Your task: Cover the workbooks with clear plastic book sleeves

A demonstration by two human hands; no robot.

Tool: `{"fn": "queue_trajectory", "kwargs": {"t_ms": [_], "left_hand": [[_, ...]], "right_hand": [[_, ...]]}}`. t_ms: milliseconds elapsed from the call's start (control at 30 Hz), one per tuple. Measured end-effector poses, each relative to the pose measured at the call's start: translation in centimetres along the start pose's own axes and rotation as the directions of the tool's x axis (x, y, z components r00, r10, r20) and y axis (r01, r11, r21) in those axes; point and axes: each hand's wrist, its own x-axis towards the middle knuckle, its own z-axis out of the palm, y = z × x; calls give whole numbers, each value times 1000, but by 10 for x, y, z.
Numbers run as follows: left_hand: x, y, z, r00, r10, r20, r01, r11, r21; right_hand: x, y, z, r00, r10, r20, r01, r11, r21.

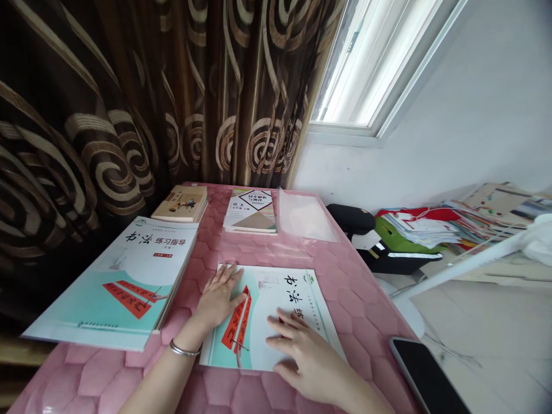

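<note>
A calligraphy workbook point(263, 339) with a white and mint-green cover lies sideways on the pink table, its red strips towards the left. My left hand point(221, 296), with a silver bracelet at the wrist, rests on its upper left part, fingers spread. Over the right half of the cover lies my right hand point(304, 353), fingers apart, hiding part of the printed title. Neither hand grips anything. Left of them sits a stack of like workbooks point(142, 270), the top one with the same cover.
Farther back are a stack of small tan books point(181, 203), a white and tan textbook point(251, 213) and a clear plastic sleeve point(306, 215). A black phone point(426, 374) lies at the right edge. Beyond stand a white lamp arm point(466, 267) and piled papers point(425, 230); a patterned curtain point(207, 86) hangs behind.
</note>
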Motion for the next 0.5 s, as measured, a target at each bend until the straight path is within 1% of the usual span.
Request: {"fn": "queue_trajectory", "kwargs": {"t_ms": [200, 367, 433, 500], "left_hand": [[0, 1, 1, 1000, 9, -22, -10, 1000, -17], [0, -2, -3, 999, 29, -21, -30, 997, -71], [-2, -4, -9, 997, 70, 9, -69, 989, -131], [-5, -6, -19, 989, 142, 44, -128, 963, -236]], "right_hand": [[0, 2, 5, 1000, -4, -12, 4, 1000, -9], [0, 4, 6, 997, -46, -54, 45, 999, -27], [-1, 5, 5, 996, -62, -71, 60, 998, -26], [0, 5, 2, 994, -69, -80, 69, 998, -10]]}}
